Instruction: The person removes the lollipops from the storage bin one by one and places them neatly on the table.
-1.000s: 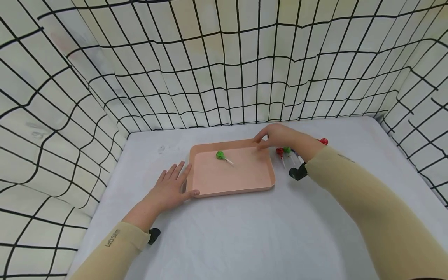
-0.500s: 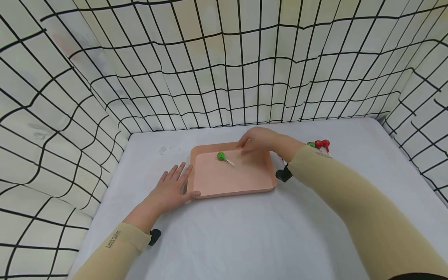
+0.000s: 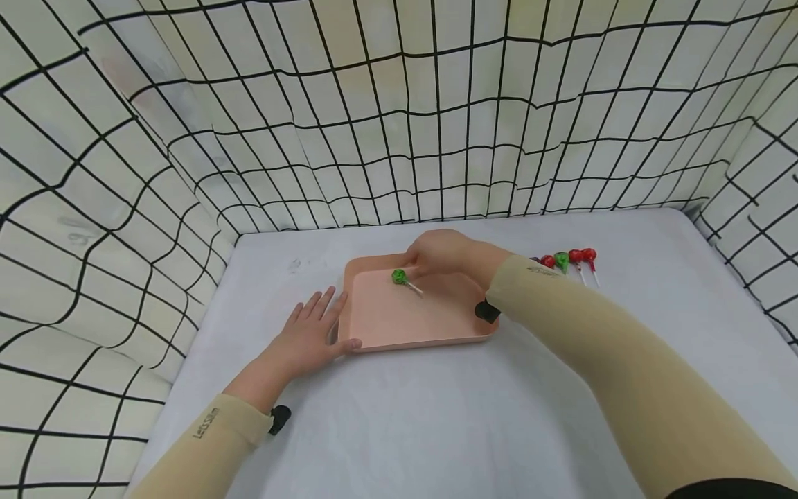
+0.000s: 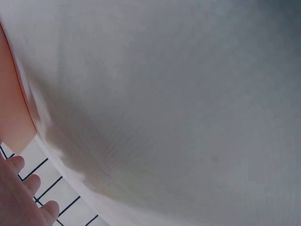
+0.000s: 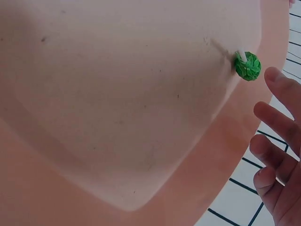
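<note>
A green-wrapped lollipop (image 3: 399, 277) lies in the shallow pink tray (image 3: 380, 326), its white stick angled to the right. My right hand (image 3: 444, 251) is over the tray's back part, close to this lollipop. In the right wrist view, the fingers of the right hand (image 5: 280, 127) are slightly bent and apart from the green lollipop (image 5: 247, 67). At the tray's front left corner my left hand (image 3: 305, 343) rests with fingers spread, its thumb on the rim. Only some fingertips of the left hand (image 4: 30, 190) show in the left wrist view.
Right of the tray, partly behind the right sleeve, several lollipops lie in a row, among them a green lollipop (image 3: 561, 260) and a red lollipop (image 3: 589, 255). A white cloth covers the table (image 3: 399, 416). Black-gridded white panels (image 3: 436, 138) enclose the back and sides.
My right hand has moved left over the tray, from its back right corner to beside the green lollipop. More of the row of lollipops shows now. The left hand keeps its place.
</note>
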A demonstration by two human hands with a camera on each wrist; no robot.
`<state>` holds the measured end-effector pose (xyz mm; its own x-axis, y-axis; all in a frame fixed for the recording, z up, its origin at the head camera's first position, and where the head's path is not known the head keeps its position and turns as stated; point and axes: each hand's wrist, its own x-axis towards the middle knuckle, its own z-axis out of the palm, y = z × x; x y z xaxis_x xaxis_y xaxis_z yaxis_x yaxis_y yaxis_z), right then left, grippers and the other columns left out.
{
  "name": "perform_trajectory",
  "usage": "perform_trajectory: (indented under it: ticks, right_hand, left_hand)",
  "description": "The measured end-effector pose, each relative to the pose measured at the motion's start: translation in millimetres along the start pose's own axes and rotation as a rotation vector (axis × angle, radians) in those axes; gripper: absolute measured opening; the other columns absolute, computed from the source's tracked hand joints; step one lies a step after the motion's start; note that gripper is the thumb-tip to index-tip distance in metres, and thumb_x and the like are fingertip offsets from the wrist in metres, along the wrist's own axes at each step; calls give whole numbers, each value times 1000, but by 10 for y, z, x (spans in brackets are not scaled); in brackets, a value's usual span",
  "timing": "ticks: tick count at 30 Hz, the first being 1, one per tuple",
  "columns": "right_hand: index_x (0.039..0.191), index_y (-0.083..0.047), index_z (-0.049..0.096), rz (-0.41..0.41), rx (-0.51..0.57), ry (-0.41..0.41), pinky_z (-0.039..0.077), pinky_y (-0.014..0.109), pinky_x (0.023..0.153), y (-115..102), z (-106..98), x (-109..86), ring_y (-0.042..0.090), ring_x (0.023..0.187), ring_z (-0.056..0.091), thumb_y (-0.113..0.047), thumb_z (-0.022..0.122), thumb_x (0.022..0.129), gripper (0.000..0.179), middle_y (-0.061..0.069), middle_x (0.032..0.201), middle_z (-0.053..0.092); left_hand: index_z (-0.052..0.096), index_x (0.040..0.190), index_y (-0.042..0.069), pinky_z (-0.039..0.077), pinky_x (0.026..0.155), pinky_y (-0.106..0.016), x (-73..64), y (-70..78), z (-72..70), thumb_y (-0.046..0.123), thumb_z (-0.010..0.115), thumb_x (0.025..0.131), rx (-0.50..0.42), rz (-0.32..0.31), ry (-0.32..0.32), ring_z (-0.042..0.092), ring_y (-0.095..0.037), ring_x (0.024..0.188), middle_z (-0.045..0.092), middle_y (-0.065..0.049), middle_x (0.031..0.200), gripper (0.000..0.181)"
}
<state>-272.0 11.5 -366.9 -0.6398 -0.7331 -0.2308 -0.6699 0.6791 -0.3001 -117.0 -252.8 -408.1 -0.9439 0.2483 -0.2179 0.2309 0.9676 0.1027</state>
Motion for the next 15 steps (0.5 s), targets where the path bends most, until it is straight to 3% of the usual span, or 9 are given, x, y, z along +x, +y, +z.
perform_trajectory:
  ticks: [8,15]
  right_hand:
    - [123,-32,60,-12,-107,-40,46,30,87,-73,66,136,9,97,57,-37,52,92,32,-8,110,64]
    - [126,-30,57,-49,-149,-85,44,30,92,-135,130,189,9,98,54,-29,59,89,37,-8,112,61]
  left_hand:
    - [5,150,19,7,112,-54,13,-7,12,85,30,73,0,-7,-4,3,-32,142,3,-8,156,105]
    - [6,150,19,7,112,-55,10,-4,7,83,33,74,-1,-6,1,4,-32,142,4,-8,156,103]
